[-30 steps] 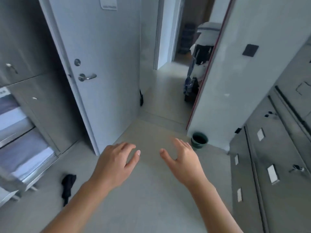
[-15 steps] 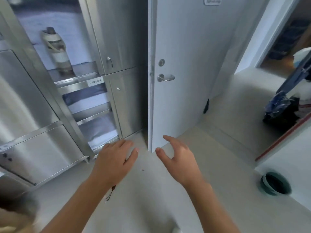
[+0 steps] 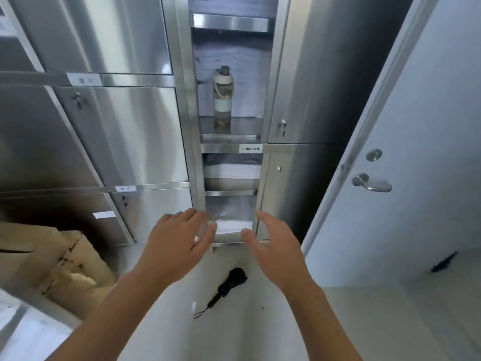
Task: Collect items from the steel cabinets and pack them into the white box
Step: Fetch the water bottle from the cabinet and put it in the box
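Steel cabinets (image 3: 125,136), one column open; bottle (image 3: 222,97) on a shelf (image 3: 230,138), folded white cloth (image 3: 231,226) lowest; left hand (image 3: 174,243) and right hand (image 3: 276,246) hover empty, fingers (image 3: 194,216) wide; collecting step, I'd say; next means reaching in and gripping; white box not in view.

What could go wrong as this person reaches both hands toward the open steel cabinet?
The folded umbrella lies on the floor right before the cabinet; a step forward might trip on it. The left hand and right hand are open near the narrow lowest compartment, so knuckles may scrape its steel edges. The upright bottle higher up could topple if the cabinet is bumped.
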Tool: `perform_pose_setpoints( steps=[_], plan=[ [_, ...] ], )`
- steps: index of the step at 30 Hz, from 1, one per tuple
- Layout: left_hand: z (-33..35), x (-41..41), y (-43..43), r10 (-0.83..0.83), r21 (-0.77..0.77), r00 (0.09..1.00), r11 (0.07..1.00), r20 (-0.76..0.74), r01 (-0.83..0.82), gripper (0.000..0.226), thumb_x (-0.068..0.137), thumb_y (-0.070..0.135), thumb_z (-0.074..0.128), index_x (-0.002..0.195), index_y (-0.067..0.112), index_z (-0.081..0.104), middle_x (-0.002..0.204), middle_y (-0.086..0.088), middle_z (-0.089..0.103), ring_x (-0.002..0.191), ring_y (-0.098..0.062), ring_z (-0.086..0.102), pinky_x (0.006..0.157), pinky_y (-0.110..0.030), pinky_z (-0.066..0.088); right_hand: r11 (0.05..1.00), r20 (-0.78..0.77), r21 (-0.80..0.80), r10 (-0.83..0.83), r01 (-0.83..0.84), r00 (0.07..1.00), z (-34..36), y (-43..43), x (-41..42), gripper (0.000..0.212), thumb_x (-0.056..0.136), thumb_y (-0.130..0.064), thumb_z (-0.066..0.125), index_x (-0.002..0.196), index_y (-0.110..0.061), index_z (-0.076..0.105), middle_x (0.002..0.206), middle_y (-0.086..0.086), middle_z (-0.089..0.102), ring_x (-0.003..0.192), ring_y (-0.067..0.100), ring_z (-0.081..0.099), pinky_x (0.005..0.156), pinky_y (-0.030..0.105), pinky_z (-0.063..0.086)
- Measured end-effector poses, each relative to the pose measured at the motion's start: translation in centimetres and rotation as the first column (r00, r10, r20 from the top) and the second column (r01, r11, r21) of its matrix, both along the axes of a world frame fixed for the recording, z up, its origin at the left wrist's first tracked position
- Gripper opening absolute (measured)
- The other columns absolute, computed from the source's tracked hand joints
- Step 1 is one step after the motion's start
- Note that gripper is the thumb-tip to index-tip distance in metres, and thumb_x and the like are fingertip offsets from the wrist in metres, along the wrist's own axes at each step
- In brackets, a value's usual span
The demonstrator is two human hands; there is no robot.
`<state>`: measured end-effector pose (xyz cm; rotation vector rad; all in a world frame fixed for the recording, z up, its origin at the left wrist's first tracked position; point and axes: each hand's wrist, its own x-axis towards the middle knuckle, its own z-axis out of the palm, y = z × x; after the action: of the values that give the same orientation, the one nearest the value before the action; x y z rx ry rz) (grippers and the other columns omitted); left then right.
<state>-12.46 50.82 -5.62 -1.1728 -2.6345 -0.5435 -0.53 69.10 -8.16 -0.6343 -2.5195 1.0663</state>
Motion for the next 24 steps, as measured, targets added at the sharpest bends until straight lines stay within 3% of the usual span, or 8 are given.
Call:
perform_pose_setpoints(
  steps=[5,15,20,24],
  plan=[
    [0.9,-6.2,0.7,0.096,0.068,0.995,0.993,-0.008,-0.096,0.043,0.099,0.051,0.032,0.114,0.028,0.065,0.109,0.011,0.068,0.089,-0.017,0.065,0.082,-0.031,0.043,0.995,0.012,0.025,0.094,-0.095,0.995,1.4,1.6,-7.7,0.065,0.094,-0.066,0.053,0.152,-0.039,0.041,0.157,-0.012,0.046,0.144,0.011,0.042,0.121,0.037,0.035],
    [2.6,-24.5,4.2,0.039,0.151,0.999,0.988,-0.019,-0.036,0.045,0.100,0.055,0.027,0.116,0.031,0.062,0.110,0.014,0.067,0.090,-0.012,0.065,0.084,-0.031,0.046,0.997,-0.045,0.080,0.002,0.001,0.999,5.1,5.1,-23.1,0.059,0.097,-0.058,0.057,0.151,-0.038,0.045,0.154,-0.017,0.048,0.143,0.006,0.041,0.117,0.029,0.033],
    [6.0,-31.5,7.9,-0.044,0.186,0.996,0.981,-0.081,0.059,0.050,0.099,0.054,0.024,0.115,0.028,0.063,0.108,0.012,0.067,0.085,-0.016,0.063,0.088,-0.034,0.046,0.991,-0.109,0.092,-0.089,0.100,0.990,8.4,8.0,-28.2,0.061,0.093,-0.063,0.057,0.148,-0.038,0.049,0.150,-0.015,0.053,0.140,0.009,0.046,0.117,0.037,0.040],
    [7.1,-35.1,10.9,-0.079,0.179,0.991,0.979,-0.104,0.096,0.052,0.098,0.056,0.021,0.111,0.028,0.062,0.100,0.011,0.066,0.082,-0.016,0.062,0.083,-0.032,0.046,0.985,-0.113,0.128,-0.099,0.113,0.989,9.9,10.4,-31.7,0.067,0.087,-0.073,0.049,0.146,-0.043,0.047,0.149,-0.016,0.053,0.134,0.007,0.050,0.102,0.027,0.043]
  ],
)
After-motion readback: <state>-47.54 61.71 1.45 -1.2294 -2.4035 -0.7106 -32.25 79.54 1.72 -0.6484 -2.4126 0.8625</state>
